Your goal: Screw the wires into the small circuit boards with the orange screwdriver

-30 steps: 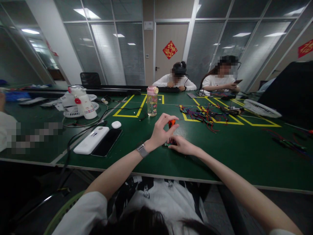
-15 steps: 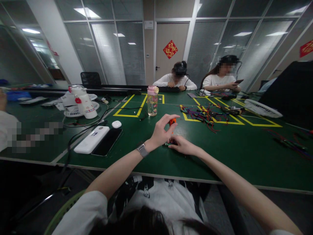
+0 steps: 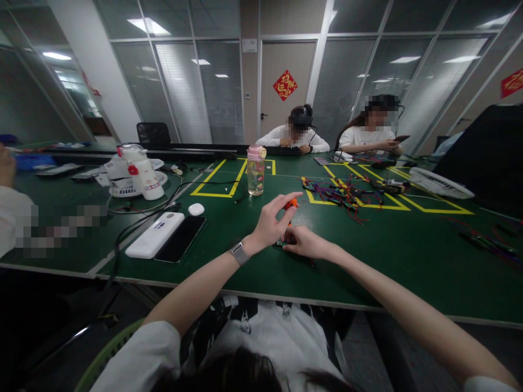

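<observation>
My left hand [image 3: 272,220], with a watch on its wrist, grips the orange handle of a screwdriver [image 3: 292,203] between thumb and fingers. The screwdriver stands roughly upright over a small green circuit board [image 3: 280,243], and its tip is hidden. My right hand [image 3: 304,242] lies low on the table, its fingers closed on the board, most of which they cover. Dark wire shows just below the right hand. Beyond both hands lies a tangled pile of circuit boards with red and blue wires [image 3: 343,191].
A pink-lidded bottle [image 3: 255,171] stands ahead. To the left lie a white power bank [image 3: 155,235], a black phone [image 3: 180,239] and a white earbud case [image 3: 196,209]. More wired boards [image 3: 488,245] lie right. Two people sit opposite; another person's arm shows at left.
The orange handle now leans slightly further right in my left hand. My right hand stays at the board, its fingers a little more raised. The whole view has shifted slightly.
</observation>
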### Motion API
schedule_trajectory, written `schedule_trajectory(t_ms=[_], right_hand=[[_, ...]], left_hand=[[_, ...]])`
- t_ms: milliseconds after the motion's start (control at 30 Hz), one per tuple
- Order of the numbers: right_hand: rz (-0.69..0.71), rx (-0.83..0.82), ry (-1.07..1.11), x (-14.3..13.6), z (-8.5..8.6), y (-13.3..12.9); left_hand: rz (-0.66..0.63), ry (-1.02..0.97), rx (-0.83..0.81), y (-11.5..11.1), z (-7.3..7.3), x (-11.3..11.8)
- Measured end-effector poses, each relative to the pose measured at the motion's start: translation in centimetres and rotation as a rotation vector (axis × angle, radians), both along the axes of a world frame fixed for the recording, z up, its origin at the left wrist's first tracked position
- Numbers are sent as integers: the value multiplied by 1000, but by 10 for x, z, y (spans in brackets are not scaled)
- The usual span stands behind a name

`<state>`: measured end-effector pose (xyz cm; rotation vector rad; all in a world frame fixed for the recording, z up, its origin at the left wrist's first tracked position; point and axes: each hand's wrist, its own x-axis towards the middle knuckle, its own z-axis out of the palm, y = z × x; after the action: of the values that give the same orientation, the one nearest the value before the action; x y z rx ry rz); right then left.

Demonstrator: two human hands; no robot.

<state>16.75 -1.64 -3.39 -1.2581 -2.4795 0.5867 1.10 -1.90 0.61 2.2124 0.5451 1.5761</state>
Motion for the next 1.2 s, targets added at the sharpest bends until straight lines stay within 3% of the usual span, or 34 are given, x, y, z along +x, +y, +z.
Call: schedule_trajectory(t_ms=[200, 567, 800, 1033, 1200], right_hand=[[38, -45, -95, -3, 12, 6], [60, -83, -112, -1, 9, 7], [49, -98, -119, -4, 14, 5], [81, -96, -87, -2, 10, 8], [69, -87, -46, 0, 6, 8]], left_hand=[[3, -2, 11, 1, -1, 0], [131, 38, 109, 2, -1, 1], [23, 37, 11, 1, -3, 1], [164, 17, 121, 4, -5, 1], [71, 47, 82, 2, -4, -1]])
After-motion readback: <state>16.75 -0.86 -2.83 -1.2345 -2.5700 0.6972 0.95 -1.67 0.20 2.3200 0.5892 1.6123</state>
